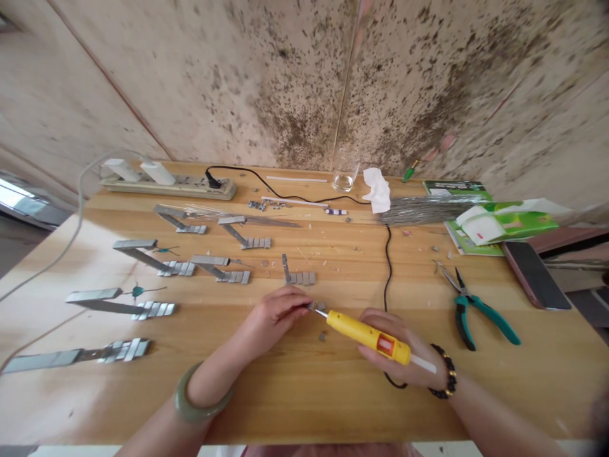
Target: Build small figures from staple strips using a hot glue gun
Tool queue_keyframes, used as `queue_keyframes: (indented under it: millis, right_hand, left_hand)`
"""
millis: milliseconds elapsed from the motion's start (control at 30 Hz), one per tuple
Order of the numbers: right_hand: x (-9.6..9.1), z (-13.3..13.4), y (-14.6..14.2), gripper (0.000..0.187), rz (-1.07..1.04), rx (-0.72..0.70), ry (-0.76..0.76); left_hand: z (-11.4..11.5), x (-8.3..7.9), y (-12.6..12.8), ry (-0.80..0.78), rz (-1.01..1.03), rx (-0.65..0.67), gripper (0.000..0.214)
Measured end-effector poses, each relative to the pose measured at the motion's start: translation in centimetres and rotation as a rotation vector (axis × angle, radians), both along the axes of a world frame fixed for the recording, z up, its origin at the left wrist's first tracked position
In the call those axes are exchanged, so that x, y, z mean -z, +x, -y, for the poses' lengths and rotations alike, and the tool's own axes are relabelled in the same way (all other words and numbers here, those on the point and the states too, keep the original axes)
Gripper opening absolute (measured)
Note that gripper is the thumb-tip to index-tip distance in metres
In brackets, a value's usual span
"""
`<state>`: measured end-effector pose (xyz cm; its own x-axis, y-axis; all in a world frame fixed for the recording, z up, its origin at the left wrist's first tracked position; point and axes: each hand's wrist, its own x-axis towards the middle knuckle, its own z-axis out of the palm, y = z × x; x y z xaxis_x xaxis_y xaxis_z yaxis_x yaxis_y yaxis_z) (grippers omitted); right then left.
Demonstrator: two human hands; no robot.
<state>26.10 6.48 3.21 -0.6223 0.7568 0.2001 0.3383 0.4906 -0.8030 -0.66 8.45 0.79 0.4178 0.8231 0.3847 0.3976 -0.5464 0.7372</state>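
Note:
My right hand (394, 336) is wrapped round a yellow hot glue gun (361, 330), a white glue stick (423, 363) poking out of its back end. The metal nozzle points left, at the fingertips of my left hand (280, 317). Those fingers pinch a small grey piece (311, 306), mostly hidden by them, and the nozzle tip meets or nearly meets it. Just beyond stands a small grey segmented piece (301, 278) with an upright part. A loose grey scrap (322, 336) lies on the wood below the nozzle.
Several grey bent segmented pieces (155, 309) stand at the left. Green-handled pliers (476, 311) and a phone (535, 274) lie right. A power strip (181, 185), a glass (344, 174), wire bundle (423, 209) and tissue pack (504, 222) line the back. The gun's black cord (389, 266) crosses the table.

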Motion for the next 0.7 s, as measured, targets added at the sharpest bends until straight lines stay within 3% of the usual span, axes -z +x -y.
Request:
queue_keyframes:
  millis: [700]
  right_hand:
    - [0.5,0.02,0.39,0.008,0.082,-0.042,-0.055]
  left_hand:
    - [0.02,0.13,-0.01,-0.031,-0.039,0.038,0.021]
